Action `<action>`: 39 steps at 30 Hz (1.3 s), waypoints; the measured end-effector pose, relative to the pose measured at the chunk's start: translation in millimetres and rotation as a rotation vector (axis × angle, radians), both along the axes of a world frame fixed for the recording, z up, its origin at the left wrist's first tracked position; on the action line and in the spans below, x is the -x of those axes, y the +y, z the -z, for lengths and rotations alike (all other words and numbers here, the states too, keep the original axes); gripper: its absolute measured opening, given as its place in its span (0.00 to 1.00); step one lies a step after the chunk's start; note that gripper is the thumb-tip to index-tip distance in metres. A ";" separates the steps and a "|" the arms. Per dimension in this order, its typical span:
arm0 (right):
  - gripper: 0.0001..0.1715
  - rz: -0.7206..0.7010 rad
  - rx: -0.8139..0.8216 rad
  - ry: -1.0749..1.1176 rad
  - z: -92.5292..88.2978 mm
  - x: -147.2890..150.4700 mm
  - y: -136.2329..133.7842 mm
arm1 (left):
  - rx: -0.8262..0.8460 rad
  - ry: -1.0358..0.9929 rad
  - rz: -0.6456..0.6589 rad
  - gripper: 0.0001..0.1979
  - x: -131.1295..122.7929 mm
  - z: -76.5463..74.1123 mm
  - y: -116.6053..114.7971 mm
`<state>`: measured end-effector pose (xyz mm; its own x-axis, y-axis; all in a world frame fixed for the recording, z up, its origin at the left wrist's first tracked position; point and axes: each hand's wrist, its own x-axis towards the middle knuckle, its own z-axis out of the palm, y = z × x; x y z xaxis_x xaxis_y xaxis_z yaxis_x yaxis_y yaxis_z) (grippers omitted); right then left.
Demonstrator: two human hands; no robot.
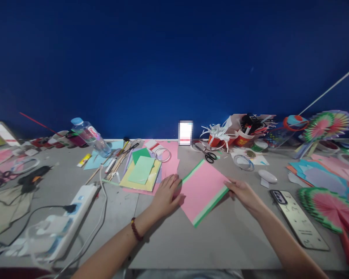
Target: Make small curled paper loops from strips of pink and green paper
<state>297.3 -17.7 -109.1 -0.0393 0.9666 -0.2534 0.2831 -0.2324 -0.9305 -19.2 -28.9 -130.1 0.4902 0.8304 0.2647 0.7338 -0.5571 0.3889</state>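
A pink sheet [203,190] with green and pale green strips along two opposite edges lies tilted over the grey table in front of me. My left hand [167,193] rests at its left corner, fingers spread. My right hand [240,192] pinches the right corner between thumb and fingers, and that side looks slightly raised. Black scissors [209,156] lie just beyond the sheet's far corner. Left of my left hand is a stack of yellow and green papers [141,170] on pink paper.
A white power strip [75,221] with cables lies at the left, near a tilted plastic bottle [93,135]. At the right are a phone [299,221], a white mouse [267,176] and folded paper fans [331,213]. Cups [244,138] of tools stand behind.
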 end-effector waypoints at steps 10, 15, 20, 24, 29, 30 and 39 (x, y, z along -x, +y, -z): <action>0.14 0.262 -1.441 -0.631 -83.6 15.7 -4.0 | -0.095 -0.137 -0.035 0.23 0.4 5.5 0.9; 0.23 -0.256 -1.388 -0.698 -47.0 31.1 -1.6 | -0.245 -0.305 -0.125 0.29 3.1 4.9 0.1; 0.19 -0.323 -1.148 -0.629 20.2 33.6 2.3 | -0.179 -0.249 -0.102 0.34 2.8 6.1 0.9; 0.18 -0.417 -1.042 -0.621 38.8 29.1 3.5 | -0.216 -0.129 0.033 0.17 -0.6 5.5 2.2; 0.20 -0.490 -1.103 -0.615 38.1 27.2 3.6 | -0.177 -0.061 0.141 0.07 -3.8 4.3 4.5; 0.19 -0.491 -1.106 -0.609 38.2 27.6 3.3 | -0.192 -0.072 0.141 0.09 -4.4 4.4 5.0; 0.15 -0.502 -1.064 -0.701 24.9 30.3 3.0 | -0.286 -0.015 0.138 0.08 -8.0 10.7 2.5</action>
